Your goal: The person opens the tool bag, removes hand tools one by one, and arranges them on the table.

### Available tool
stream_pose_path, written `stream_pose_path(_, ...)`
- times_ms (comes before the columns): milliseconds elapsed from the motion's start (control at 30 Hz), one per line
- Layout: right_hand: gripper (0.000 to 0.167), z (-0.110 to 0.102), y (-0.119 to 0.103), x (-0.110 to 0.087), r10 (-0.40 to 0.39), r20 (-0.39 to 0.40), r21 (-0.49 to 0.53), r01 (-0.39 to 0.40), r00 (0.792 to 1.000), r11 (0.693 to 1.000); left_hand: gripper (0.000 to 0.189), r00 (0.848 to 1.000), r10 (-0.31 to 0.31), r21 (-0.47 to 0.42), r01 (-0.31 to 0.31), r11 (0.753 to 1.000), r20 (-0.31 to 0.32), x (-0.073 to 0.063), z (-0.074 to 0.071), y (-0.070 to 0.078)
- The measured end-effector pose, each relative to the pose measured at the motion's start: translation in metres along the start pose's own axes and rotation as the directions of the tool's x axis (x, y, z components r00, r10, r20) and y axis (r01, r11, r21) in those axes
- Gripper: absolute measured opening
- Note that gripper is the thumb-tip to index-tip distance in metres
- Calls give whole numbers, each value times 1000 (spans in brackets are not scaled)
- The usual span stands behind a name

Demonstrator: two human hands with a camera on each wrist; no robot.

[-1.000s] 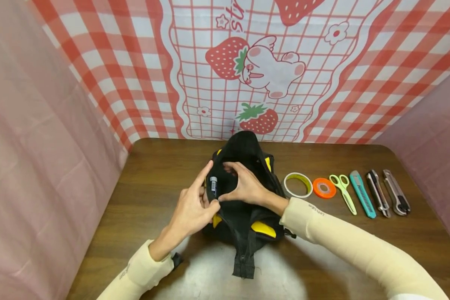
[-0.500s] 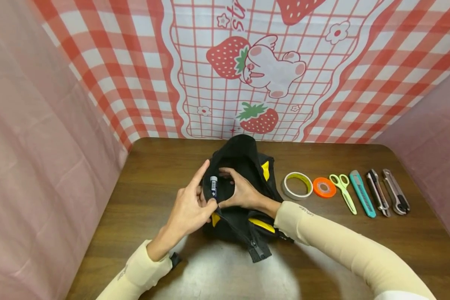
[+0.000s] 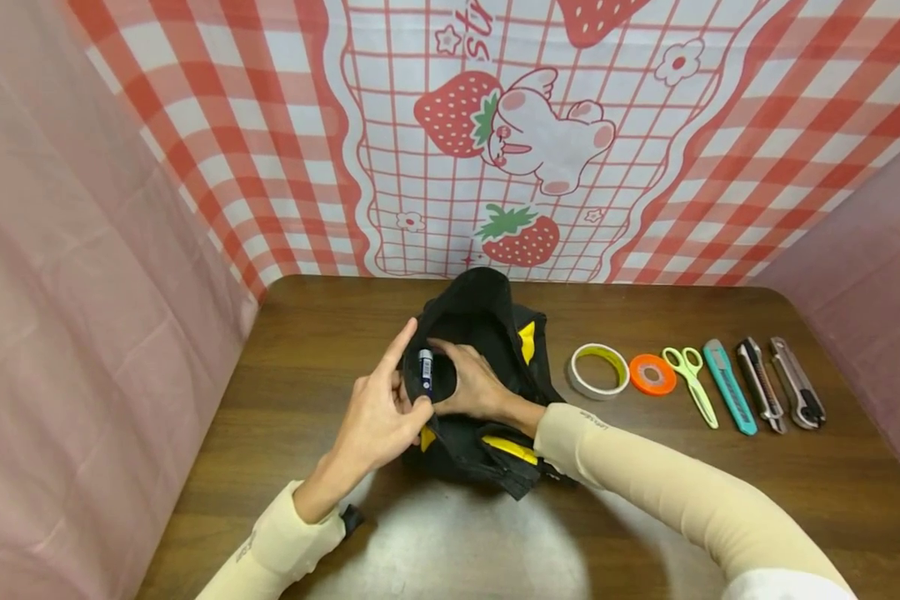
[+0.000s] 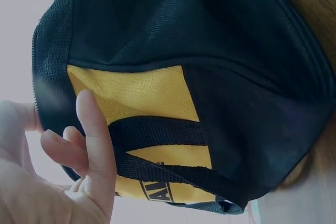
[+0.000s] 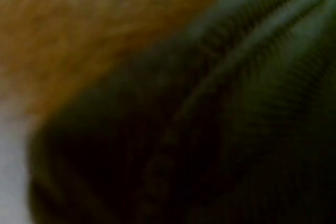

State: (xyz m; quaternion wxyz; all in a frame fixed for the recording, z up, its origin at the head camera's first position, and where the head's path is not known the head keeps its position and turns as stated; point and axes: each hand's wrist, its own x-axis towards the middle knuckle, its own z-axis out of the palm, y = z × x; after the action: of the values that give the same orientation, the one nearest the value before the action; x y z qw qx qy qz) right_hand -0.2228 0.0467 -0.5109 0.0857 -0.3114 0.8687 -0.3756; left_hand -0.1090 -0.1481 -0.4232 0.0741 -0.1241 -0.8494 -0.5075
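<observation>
A black and yellow zippered tool bag stands on the table with its mouth open. My left hand pinches the left rim of the bag between thumb and fingers, its index finger extended along the outside. The left wrist view shows this hand beside the yellow panel. Inside the mouth, a small dark blue tube with a whitish cap stands upright against the left wall. My right hand reaches into the bag, thumb and fingers spread in a curve close to the tube. Some right fingertips are hidden.
To the right of the bag lie a tape roll, an orange tape roll, pale green scissors, a teal box cutter and two more cutters. The right wrist view is dark, blurred fabric.
My right hand has moved left inside the bag, closer to the tube. The bag's front zipper flap has folded up and to the right. My left hand keeps its hold.
</observation>
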Motion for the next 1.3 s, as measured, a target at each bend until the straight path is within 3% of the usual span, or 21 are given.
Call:
stream_pose_path(333, 104, 0, 5, -4, -28, -21, 44, 29, 999, 999, 101, 1000, -12, 19, 12, 1000, -12, -1, 1, -1)
stream_pose_path(533, 106, -7, 5, -9, 8, -39, 104, -4, 999, 995, 101, 1000, -28, 12, 29, 1000, -6, -1, 1, -1)
stream_pose_path(767, 106, -33, -13, -16, 40, -11, 202, -36, 999, 979, 101, 1000, -11, 32, 11, 999, -8, 0, 2, 0)
stream_pose_path(1000, 105, -70, -40, -38, 136, 18, 275, -135, 991, 952, 101, 1000, -21, 57, 21, 998, -1, 2, 2, 2)
stream_pose_path(1167, 104, -92, -46, -60, 62, -56, 260, -46, 996, 965, 100, 1000, -19, 55, 20, 998, -7, 3, 2, 1)
stream_pose_path(1300, 104, -108, -50, -73, 9, -130, 286, 29, 991, 958, 98, 1000, -17, 51, 18, 999, -15, 3, 2, 0)
